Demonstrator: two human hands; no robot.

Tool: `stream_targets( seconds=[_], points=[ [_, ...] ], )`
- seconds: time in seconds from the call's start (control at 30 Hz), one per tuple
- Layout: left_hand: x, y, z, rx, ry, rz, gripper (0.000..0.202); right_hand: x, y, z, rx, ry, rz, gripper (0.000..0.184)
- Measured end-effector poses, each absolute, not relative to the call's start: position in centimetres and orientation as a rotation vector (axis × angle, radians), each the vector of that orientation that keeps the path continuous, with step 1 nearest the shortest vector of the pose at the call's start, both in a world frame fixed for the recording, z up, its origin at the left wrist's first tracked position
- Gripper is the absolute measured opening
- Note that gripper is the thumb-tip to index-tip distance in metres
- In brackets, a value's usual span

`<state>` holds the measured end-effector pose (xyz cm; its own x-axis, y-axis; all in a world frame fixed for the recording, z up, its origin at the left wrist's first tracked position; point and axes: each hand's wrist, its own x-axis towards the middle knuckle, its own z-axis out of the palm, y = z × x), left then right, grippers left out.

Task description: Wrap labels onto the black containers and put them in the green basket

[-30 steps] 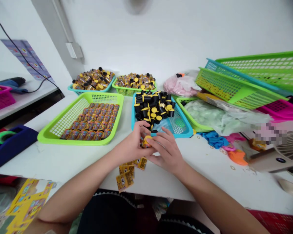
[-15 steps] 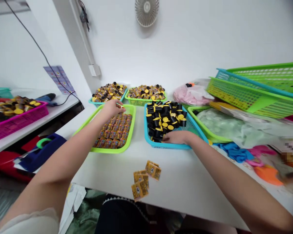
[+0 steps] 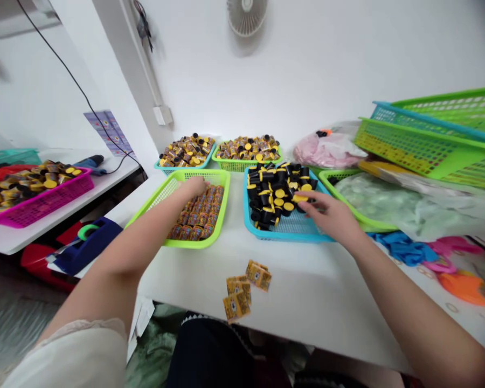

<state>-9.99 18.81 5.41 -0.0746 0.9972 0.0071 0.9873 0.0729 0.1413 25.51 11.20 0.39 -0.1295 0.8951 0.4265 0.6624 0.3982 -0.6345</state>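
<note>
My left hand (image 3: pixel 193 188) reaches down into a lime-green mesh basket (image 3: pixel 198 173), its fingers bunched at the far end of rows of small labelled tubs (image 3: pixel 196 226). Whether it grips one is hidden. My right hand (image 3: pixel 327 213) has its fingers spread at the edge of a heap of black tubs with yellow lids (image 3: pixel 272 196), which lies in a blue mesh basket (image 3: pixel 285 236). Its fingertips are touching or very near a yellow lid. Several small yellow printed paper cards (image 3: pixel 242 291) lie on the white table (image 3: pixel 307 291) in front of the baskets.
Teal (image 3: pixel 172 170) and green (image 3: pixel 242 168) baskets of tubs stand behind. A pink basket of tubs (image 3: pixel 40 207) sits on a side table at left. Stacked empty green baskets (image 3: pixel 428 145), plastic bags and blue and orange items crowd the right.
My hands were together over the table around a yellow-lidded tub, then moved apart. The left went to the green basket, the right to the blue basket's heap. The cards stayed put.
</note>
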Motion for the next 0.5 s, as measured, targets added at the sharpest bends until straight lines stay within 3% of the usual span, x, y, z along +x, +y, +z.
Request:
stream_targets(
  seconds=[0.1,0.17,0.27,0.4,0.5],
  points=[
    [-8.5,12.8,5.6,2.353,2.172,0.368,0.039,26.0,9.9,-0.8,-1.302,-1.704,0.082,0.035],
    [-7.3,6.6,4.0,2.859,1.712,0.569,0.035,26.3,9.1,-1.7,-1.247,-1.670,-0.090,0.032],
    [-5.5,-3.3,-0.9,3.227,1.109,0.428,0.031,26.5,8.5,-2.8,-1.148,-1.713,-0.281,0.026],
    [-4.2,-10.8,-6.7,3.263,1.136,0.333,0.031,26.7,8.4,-3.7,-1.124,-1.791,-0.296,0.025],
    [-4.6,-11.8,-6.7,3.250,1.089,0.222,0.038,26.7,8.4,-4.2,-1.127,-1.820,-0.309,0.024]
  ],
)
